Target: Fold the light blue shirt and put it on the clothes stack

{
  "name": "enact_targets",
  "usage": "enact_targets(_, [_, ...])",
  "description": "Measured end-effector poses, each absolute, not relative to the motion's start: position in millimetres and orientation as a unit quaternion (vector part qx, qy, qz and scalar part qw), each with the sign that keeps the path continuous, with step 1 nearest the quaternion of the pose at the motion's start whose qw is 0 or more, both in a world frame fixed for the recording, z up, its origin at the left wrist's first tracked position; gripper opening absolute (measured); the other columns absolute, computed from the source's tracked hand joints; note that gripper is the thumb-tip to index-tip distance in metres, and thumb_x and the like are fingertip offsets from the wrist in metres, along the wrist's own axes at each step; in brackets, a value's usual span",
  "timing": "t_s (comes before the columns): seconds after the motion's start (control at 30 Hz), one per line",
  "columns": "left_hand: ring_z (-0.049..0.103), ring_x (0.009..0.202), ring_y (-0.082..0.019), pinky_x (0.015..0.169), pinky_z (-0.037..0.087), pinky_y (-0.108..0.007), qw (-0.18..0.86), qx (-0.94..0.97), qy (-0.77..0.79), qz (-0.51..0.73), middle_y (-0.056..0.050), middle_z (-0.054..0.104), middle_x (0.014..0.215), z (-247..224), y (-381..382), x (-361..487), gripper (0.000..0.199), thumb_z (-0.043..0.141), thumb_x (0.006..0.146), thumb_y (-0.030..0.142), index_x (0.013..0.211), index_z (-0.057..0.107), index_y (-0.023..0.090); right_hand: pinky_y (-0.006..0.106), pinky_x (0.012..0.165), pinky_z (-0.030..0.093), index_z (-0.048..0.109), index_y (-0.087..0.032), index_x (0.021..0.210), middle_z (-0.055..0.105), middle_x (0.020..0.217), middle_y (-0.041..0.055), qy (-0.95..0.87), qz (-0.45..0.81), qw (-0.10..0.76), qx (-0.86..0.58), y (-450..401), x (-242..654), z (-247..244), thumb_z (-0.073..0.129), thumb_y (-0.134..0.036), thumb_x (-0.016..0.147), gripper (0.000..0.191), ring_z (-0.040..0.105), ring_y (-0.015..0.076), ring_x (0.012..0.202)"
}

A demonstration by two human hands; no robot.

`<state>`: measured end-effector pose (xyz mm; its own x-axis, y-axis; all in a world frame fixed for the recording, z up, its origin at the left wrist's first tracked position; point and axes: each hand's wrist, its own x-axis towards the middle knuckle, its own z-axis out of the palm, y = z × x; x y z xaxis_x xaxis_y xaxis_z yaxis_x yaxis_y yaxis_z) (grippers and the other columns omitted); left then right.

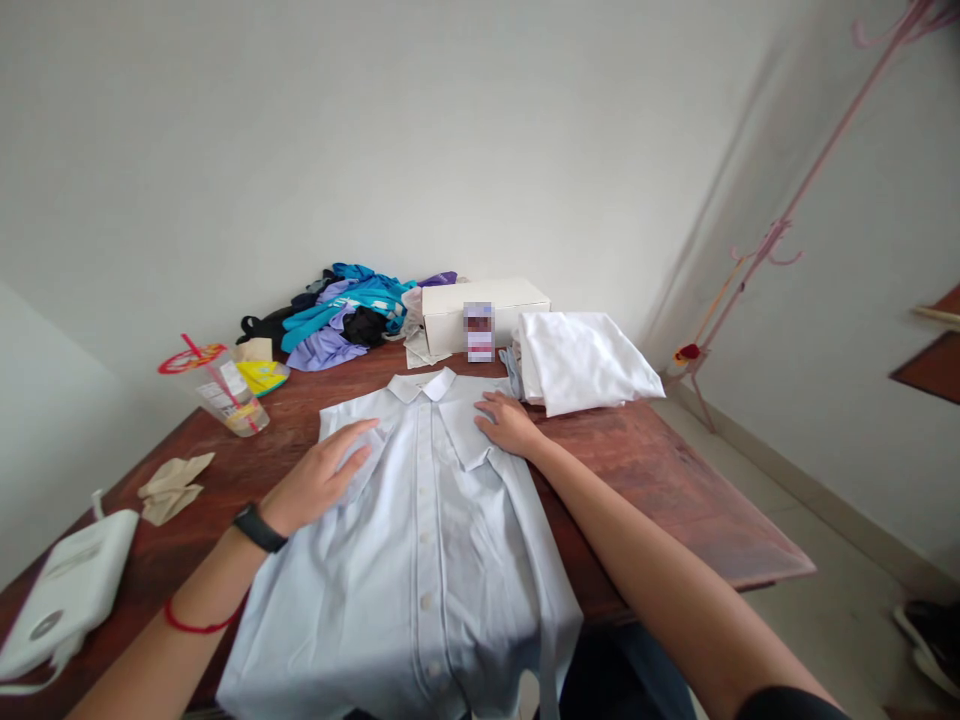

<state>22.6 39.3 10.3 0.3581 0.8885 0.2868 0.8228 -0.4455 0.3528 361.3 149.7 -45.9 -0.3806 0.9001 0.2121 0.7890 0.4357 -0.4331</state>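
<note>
A light blue-grey button-up shirt (390,570) lies front side up on the wooden table, collar at the far end and hem over the near edge. My left hand (326,478), wrist banded in black, rests over the shirt's left side near the chest, fingers stretched out. On the right side, my right hand (506,422) lies with fingers spread on the cloth by the chest pocket and shoulder. Neither hand grips anything that I can see. Part of the cloth under the left palm is hidden.
Folded white cloth (585,360) sits right of a white box (442,315). A heap of clothes (352,310) lies by the wall. On the left are a plastic cup (232,400), a crumpled napkin (174,488) and a white power bank (75,590). A pink coat stand (780,225) rises at right.
</note>
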Motion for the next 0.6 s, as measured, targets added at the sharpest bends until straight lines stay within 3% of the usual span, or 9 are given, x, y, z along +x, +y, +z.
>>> enact_targets(0.13, [0.053,0.137,-0.033,0.118,0.039,-0.049,0.065,0.793,0.58,0.175,-0.015,0.058,0.147,-1,74,-18,0.067,0.042,0.095,0.063,0.14,0.056,0.016,0.045,0.122,0.03,0.065,-0.017,0.138,0.052,0.154,0.0139,-0.819,0.128,0.206,-0.52,149,361,-46,0.053,-0.036,0.1,0.045,0.042,0.0315,0.147])
enact_targets(0.3, [0.038,0.148,-0.037,0.121,0.032,-0.051,0.059,0.799,0.579,0.153,-0.015,0.055,0.15,-15,108,-29,0.075,0.052,0.087,0.067,0.142,0.057,0.016,0.045,0.122,0.029,0.065,-0.016,0.137,0.052,0.154,0.0144,-0.823,0.125,0.208,-0.514,151,360,-48,0.053,-0.037,0.099,0.045,0.042,0.0307,0.147])
enact_targets(0.4, [0.035,0.15,-0.038,0.12,0.033,-0.052,0.063,0.805,0.569,0.153,-0.014,0.058,0.147,-21,117,-22,0.07,0.053,0.09,0.064,0.14,0.059,0.016,0.044,0.124,0.026,0.064,-0.016,0.139,0.049,0.156,0.0134,-0.823,0.134,0.198,-0.515,153,361,-51,0.053,-0.039,0.099,0.047,0.039,0.0304,0.149])
enact_targets(0.6, [0.044,0.141,-0.033,0.12,0.031,-0.049,0.049,0.812,0.55,0.186,-0.014,0.058,0.144,-35,114,-10,0.044,0.047,0.102,0.047,0.125,0.066,0.016,0.049,0.125,0.022,0.057,-0.019,0.146,0.041,0.162,0.0116,-0.829,0.142,0.158,-0.516,152,363,-50,0.054,-0.045,0.099,0.054,0.028,0.0313,0.154])
